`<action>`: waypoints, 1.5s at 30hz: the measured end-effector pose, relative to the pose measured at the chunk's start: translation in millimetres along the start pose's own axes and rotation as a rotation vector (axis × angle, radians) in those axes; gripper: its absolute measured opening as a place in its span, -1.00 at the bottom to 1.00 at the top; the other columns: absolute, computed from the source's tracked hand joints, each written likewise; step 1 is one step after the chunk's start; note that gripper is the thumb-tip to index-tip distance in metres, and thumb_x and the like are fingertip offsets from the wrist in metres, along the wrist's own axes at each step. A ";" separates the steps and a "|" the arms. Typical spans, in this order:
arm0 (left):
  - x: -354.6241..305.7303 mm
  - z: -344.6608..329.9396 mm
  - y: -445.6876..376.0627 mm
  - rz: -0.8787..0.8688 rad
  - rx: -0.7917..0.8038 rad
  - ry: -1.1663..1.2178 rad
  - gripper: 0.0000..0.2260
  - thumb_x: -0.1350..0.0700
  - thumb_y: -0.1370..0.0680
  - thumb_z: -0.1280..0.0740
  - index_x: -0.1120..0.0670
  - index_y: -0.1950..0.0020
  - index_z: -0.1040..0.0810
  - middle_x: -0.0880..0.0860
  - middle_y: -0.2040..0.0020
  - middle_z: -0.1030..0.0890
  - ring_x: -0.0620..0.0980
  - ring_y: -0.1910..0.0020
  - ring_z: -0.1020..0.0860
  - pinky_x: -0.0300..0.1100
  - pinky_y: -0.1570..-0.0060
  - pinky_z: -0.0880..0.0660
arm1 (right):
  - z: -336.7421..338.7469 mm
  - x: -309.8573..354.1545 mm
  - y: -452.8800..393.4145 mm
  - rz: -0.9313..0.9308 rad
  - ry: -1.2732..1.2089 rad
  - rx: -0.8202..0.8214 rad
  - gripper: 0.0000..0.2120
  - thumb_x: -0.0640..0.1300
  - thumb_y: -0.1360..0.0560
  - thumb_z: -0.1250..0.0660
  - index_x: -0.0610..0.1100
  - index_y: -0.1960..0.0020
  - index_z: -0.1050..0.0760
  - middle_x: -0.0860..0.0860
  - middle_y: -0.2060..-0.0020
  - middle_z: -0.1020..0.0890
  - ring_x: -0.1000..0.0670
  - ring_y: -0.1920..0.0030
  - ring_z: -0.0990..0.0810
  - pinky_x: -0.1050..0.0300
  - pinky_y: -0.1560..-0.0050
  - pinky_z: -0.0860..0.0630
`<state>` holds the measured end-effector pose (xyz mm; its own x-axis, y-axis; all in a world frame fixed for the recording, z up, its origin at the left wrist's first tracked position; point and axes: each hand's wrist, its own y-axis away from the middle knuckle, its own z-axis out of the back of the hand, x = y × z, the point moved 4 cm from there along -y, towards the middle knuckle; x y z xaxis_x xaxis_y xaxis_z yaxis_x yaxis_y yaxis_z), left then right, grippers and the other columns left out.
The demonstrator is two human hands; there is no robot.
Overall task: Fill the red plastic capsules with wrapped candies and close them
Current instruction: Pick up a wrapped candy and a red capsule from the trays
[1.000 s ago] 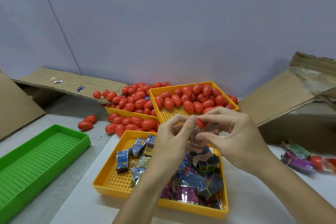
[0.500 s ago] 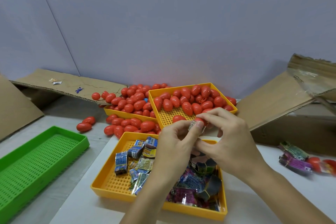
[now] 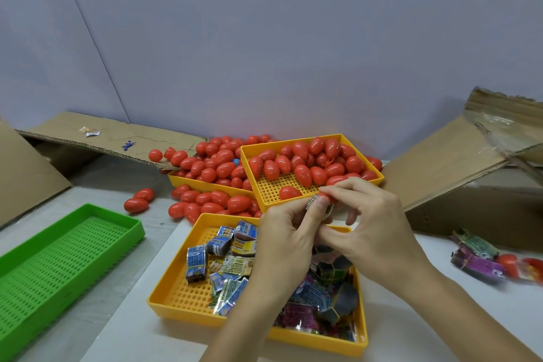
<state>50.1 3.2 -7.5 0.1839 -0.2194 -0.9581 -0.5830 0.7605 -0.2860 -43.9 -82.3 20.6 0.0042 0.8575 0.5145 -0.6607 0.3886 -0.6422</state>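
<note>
Above the near yellow tray (image 3: 182, 297), in the head view, both hands meet at the middle of the picture. The left hand (image 3: 286, 239) comes up from below with its fingers curled, the thumb and forefinger pinching a small wrapped candy (image 3: 312, 202) whose pale, printed end sticks out at the fingertips. The right hand (image 3: 371, 226) reaches in from the right with its fingers bent, pinching a red capsule (image 3: 325, 196) right against that candy; only a small part of the capsule's glossy red shell shows between the fingertips, so whether it is open or closed cannot be told.

The near yellow tray holds loose wrapped candies (image 3: 219, 256) in blue, yellow-white, purple and dark wrappers. Their print is too small to read. Beyond the hands, a far yellow tray (image 3: 293, 142) holds smooth egg-shaped red capsules (image 3: 302, 167), and more lie heaped in and around another yellow tray (image 3: 202, 184) to its left. A green tray (image 3: 67, 247) sits at the left, and cardboard flaps (image 3: 458, 167) lie behind.
</note>
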 end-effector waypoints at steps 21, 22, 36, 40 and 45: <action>1.2 6.1 -4.6 0.007 -0.036 -0.028 -0.74 -0.06 -0.51 -0.37 0.13 0.03 -0.65 0.03 0.35 -0.63 -0.09 0.39 -0.57 -0.25 0.36 -0.52 | 8.3 -9.7 -5.0 -0.030 -0.107 0.053 -0.70 -0.19 -0.37 -0.54 -0.04 -0.09 -0.65 0.20 0.04 -0.62 0.15 0.00 -0.61 0.27 0.08 -0.58; 1.8 6.3 -4.8 0.015 -0.040 -0.018 -0.71 -0.09 -0.48 -0.37 0.12 0.01 -0.66 0.02 0.33 -0.63 -0.09 0.38 -0.58 -0.23 0.35 -0.54 | 8.5 -9.6 -4.7 -0.033 -0.105 0.031 -0.73 -0.17 -0.38 -0.54 -0.04 -0.06 -0.65 0.19 0.07 -0.63 0.14 0.03 -0.62 0.29 0.10 -0.57; 8.8 12.2 -5.3 0.139 -0.111 0.161 -0.74 0.09 -0.53 -0.43 0.24 -0.10 -0.58 0.14 0.11 -0.72 0.08 0.13 -0.71 -0.10 0.13 -0.66 | 9.1 -24.6 1.6 -0.116 -0.201 -0.031 -0.71 0.03 -0.47 -0.37 0.09 -0.18 -0.54 0.20 0.03 -0.58 0.09 -0.01 -0.58 0.32 0.17 -0.51; 5.1 17.5 -6.3 0.124 -0.177 0.090 -0.80 0.14 -0.50 -0.46 0.19 -0.08 -0.60 0.16 0.09 -0.71 0.06 0.09 -0.70 -0.08 0.08 -0.66 | 19.4 -48.9 25.1 -0.289 -0.300 -0.277 -0.82 -0.06 -0.53 -0.24 0.13 -0.06 -0.56 0.15 0.09 -0.63 0.08 0.04 -0.60 0.20 0.13 -0.54; -4.0 13.0 -4.7 0.105 -0.191 0.028 -0.90 0.11 -0.51 -0.45 0.06 -0.02 -0.64 0.08 0.10 -0.70 0.00 0.13 -0.69 -0.24 0.18 -0.61 | 17.4 -77.3 50.8 -0.499 -0.344 -0.324 -0.71 -0.27 -0.59 -0.24 0.11 0.04 -0.56 0.06 0.17 -0.64 0.03 0.09 -0.58 0.30 0.24 -0.52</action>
<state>62.5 8.5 -2.2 0.0935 -0.1642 -0.9820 -0.7379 0.6508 -0.1791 -90.9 -134.7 -41.8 -0.0242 0.4148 0.9096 -0.3833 0.8365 -0.3916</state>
